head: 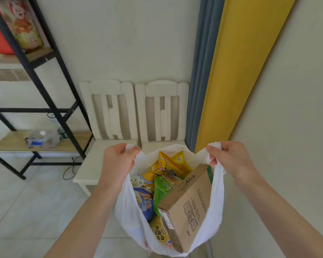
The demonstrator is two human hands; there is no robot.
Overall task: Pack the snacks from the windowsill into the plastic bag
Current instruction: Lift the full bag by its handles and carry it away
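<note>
Two hands hold a white plastic bag open by its handles — the left hand and right hand each clenched on one. Inside sit a brown cardboard box and colourful snack packets. Beyond stand two white wooden chairs and a yellow curtain.

The left forearm and right forearm reach forward from the lower corners, bare and spread apart. The left hand curls its fingers round one handle of the plastic bag. The right hand, level with it, grips the other handle.
</note>
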